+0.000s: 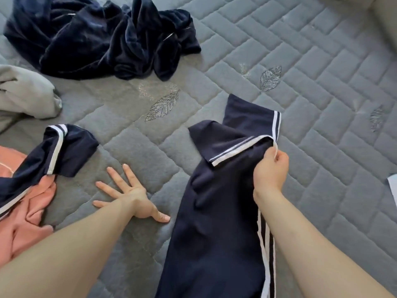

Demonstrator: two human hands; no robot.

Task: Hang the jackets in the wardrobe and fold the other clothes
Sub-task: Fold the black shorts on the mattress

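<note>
Item 1, right hand [271, 168]: I see it raised over the bed, fingers curled and pinching the white-striped hem of a navy garment [217, 211]. The grip is tight on the cloth near a folded corner.

Item 2, navy garment: dark blue with two white stripes down one side. It hangs from my right hand and runs down toward the lower edge of the view, its upper part folded over and resting on the quilt [322, 104]. I cannot tell whether it is trousers or shorts.

Item 3, left hand [131, 192]: fingers straight and spread wide, palm flat on the quilt, holding nothing. It lies just left of the navy garment, apart from it.

Item 4, striped piece [53, 151]: a second navy cloth with white bands, lying at the left and draped partly over a pink cloth [23, 233]. Whether it belongs to the garment in my right hand I cannot tell.

Item 5, pink cloth: crumpled at the lower left, beside my left forearm.

Item 6, velvet heap [96, 37]: a dark blue plush pile, crumpled, at the far left of the bed, well apart from both hands.

Item 7, grey cloth [23, 95]: bunched at the left edge, between the velvet heap and the striped piece.

Item 8, quilt: grey, stitched in blocks, with leaf embroidery near the middle.
</note>
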